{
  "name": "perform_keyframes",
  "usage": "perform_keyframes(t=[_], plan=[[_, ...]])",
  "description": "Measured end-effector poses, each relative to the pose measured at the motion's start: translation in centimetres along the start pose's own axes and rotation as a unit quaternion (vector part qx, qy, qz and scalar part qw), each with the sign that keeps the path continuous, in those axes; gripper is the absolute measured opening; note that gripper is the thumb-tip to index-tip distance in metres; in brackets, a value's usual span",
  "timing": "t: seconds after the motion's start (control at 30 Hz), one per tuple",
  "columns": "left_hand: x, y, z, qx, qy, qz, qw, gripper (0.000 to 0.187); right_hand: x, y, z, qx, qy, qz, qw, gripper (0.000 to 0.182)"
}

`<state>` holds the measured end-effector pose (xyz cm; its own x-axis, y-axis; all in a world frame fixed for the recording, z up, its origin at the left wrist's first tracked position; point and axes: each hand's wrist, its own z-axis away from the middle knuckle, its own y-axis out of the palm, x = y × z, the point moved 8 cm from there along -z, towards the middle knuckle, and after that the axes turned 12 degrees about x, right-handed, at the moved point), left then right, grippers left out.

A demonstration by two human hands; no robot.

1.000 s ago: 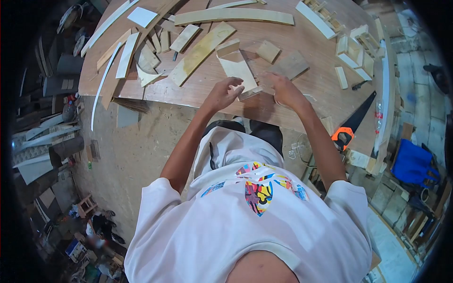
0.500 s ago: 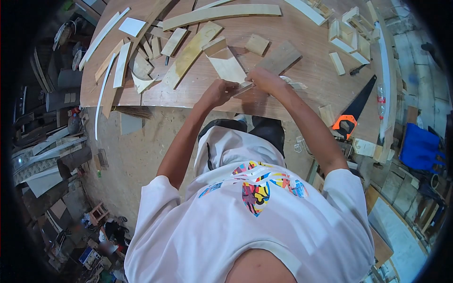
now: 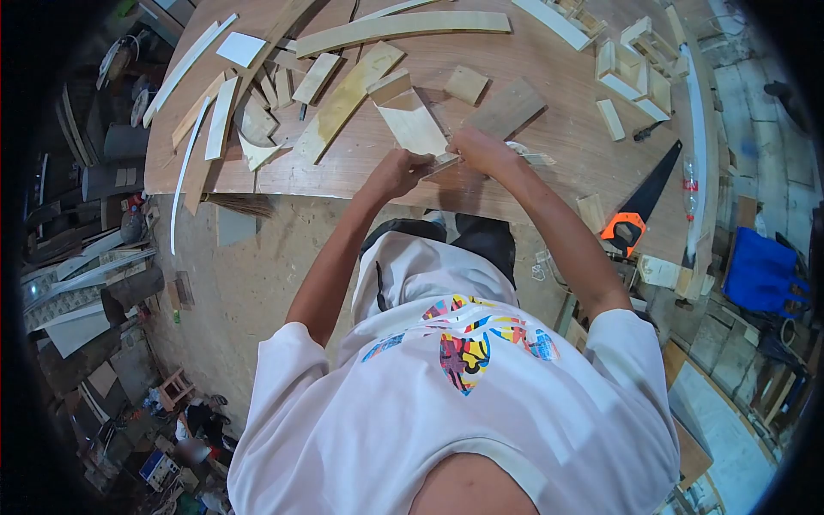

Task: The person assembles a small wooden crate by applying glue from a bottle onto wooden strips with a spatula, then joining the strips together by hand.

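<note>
quietly, in the head-worn camera's view, a person in a white t-shirt (image 3: 369, 412) faced a workshop table (image 3: 562, 86), two bare hands meeting over one wooden piece (image 3: 414, 124). the piece lay on the table close to the near edge — a pale flat board with an end block (image 3: 390, 87) upright at its far end and a narrow strip (image 3: 440, 168) at its near end. the left hand (image 3: 400, 172) had its thumb and fingers drawn together on the strip's left side, seemingly pinching it; the right hand (image 3: 481, 150) had its fingers curled in at the right side, nearly closed, apparently gripping the same end, though the contact was too small to confirm.

the piece looked light and stiff, not slippery, with its joints likely the weakest spots; its long edges seemed the surest place to take hold.

counted around it were one square block (image 3: 467, 85) and one grey-brown board (image 3: 508, 109) just beyond the right hand, one stained board (image 3: 354, 99) to the left, one long curved board (image 3: 403, 33) behind, one handsaw (image 3: 657, 189) with an orange handle (image 3: 611, 230) and one plastic bottle (image 3: 690, 184) at the right. one blue bag (image 3: 760, 270) was beyond the table — the scattered offcuts (image 3: 317, 77) were too overlapped to tally.
</note>
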<state>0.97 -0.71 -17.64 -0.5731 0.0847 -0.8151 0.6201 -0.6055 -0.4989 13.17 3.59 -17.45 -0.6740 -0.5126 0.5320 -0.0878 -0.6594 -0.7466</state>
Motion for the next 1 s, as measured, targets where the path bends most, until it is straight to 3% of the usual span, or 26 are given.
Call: perform_keyframes(t=[0.57,0.97,1.0], plan=[[0.6,0.3,0.1,-0.005,-0.02,0.008,1.0,0.027,-0.2,0.1,0.0,-0.014,0.013,0.016,1.0,0.015],[0.1,0.3,0.2,-0.011,0.004,0.006,1.0,0.027,0.8,-0.2,1.2,0.032,0.04,0.037,0.998,0.02],[0.1,0.1,0.3,-0.021,-0.014,0.002,1.0,0.028,1.0,-0.9,1.8,-0.04,0.023,0.014,0.999,0.023]])
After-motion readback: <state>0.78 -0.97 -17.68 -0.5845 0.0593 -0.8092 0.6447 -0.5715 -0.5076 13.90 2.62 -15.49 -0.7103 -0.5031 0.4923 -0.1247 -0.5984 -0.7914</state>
